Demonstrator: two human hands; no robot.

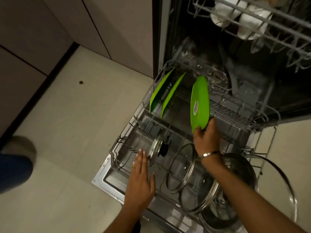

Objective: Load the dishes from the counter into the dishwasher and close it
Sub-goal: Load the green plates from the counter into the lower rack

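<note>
Two hands: right hand [206, 137] grips green plate [200, 102] by its lower edge over lower rack [148, 98]; left hand [140, 180] spread flat.

Nothing readable here, honestly. The only thing close to a label was a small oval sticker [196, 108] on the back of the green plate [200, 105] over the pulled-out lower rack [262, 113], and whatever was printed on it was way too small and blurry to make out. No brand, numbers or signs showed anywhere on the dishwasher.
</note>
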